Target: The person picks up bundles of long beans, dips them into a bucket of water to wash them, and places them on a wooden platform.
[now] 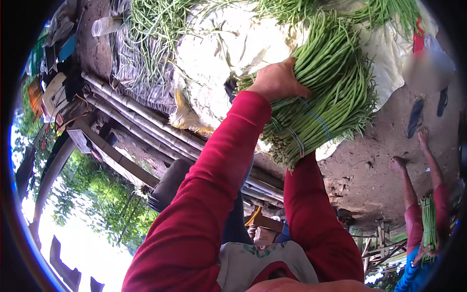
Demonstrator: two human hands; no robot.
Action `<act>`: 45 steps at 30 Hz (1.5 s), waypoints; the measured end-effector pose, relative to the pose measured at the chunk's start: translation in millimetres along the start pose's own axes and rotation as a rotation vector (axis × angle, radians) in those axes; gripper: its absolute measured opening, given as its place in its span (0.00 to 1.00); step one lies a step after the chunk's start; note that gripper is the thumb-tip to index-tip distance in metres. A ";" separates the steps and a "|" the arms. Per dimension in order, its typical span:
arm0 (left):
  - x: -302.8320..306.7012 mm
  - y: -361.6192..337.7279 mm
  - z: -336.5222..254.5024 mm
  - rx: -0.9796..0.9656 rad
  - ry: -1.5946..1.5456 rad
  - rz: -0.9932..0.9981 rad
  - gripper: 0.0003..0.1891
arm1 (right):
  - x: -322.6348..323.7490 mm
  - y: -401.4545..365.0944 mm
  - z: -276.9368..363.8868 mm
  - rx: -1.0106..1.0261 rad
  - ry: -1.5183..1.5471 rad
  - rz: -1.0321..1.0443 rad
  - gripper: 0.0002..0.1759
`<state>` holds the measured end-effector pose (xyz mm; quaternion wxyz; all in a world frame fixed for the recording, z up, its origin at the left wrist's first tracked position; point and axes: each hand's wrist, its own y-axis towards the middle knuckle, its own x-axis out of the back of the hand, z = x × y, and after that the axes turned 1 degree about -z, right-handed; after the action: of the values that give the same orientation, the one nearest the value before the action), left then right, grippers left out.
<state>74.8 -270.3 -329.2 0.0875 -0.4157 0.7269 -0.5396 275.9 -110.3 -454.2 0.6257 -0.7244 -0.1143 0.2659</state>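
Note:
My left hand (278, 81), at the end of a red sleeve, lies on a big bundle of long green beans (331, 53), with the thumb apart from the fingers, which are mostly hidden by the hand and beans. Just below it, a second bundle (326, 119) is tied with blue bands near its cut ends. My right hand is hidden beneath this tied bundle; only its red sleeve (309, 194) shows, reaching up to it.
Loose beans (155, 34) lie on a dark sheet at the upper left, beside a pale sheet (214, 53). Bamboo poles (146, 117) edge the platform. A clear cup (104, 26) is at the upper left. Another person (413, 224) with a bean bundle is at the right.

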 end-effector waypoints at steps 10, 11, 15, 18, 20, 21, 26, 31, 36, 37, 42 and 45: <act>-12.0 -85.5 133.4 0.039 -0.326 -0.184 0.49 | 31.1 2.3 -119.1 -0.099 -0.213 0.034 0.39; -11.4 -98.3 151.1 0.031 -0.371 -0.233 0.48 | 30.0 2.9 -132.7 -0.105 -0.233 0.055 0.39; 12.7 -143.3 240.3 0.017 -0.447 -0.305 0.45 | 35.1 1.7 -191.9 -0.104 -0.304 0.282 0.39; 31.3 -157.8 337.4 -0.009 -0.537 -0.255 0.45 | 34.4 2.3 -229.2 -0.100 -0.406 0.450 0.39; 31.7 -163.1 399.9 0.079 -0.301 -0.375 0.52 | 32.1 -0.7 -246.0 -0.249 -0.458 0.211 0.40; 31.7 -168.1 419.5 0.176 -0.017 -0.512 0.56 | 34.1 -4.6 -251.4 -0.349 -0.461 -0.002 0.41; -86.8 -172.2 475.1 0.227 -0.677 -0.434 0.43 | 28.7 -32.3 -218.8 0.277 -1.354 -0.051 0.27; -195.3 -216.3 402.0 0.287 -0.616 -0.869 0.37 | -102.1 -79.8 -263.4 1.356 -2.377 0.757 0.39; -243.4 -345.5 329.6 0.447 -0.754 -1.187 0.30 | -192.0 -26.9 -350.9 1.296 -3.124 1.235 0.66; -244.5 -383.1 324.4 0.488 -0.683 -1.249 0.29 | -199.2 -18.0 -357.8 1.234 -3.296 1.398 0.67; -252.5 -530.7 338.8 0.967 -0.068 -1.635 0.21 | -180.0 -3.6 -351.5 1.034 -3.399 1.291 0.60; -268.1 -586.8 377.8 1.269 -0.205 -1.694 0.18 | -167.0 -56.9 -340.5 0.957 -3.481 1.411 0.60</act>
<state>762.9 -394.1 -64.4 -0.0549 -0.7080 -0.2248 -0.6673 326.2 -470.7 -333.0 0.2441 -0.5884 0.1760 -0.7505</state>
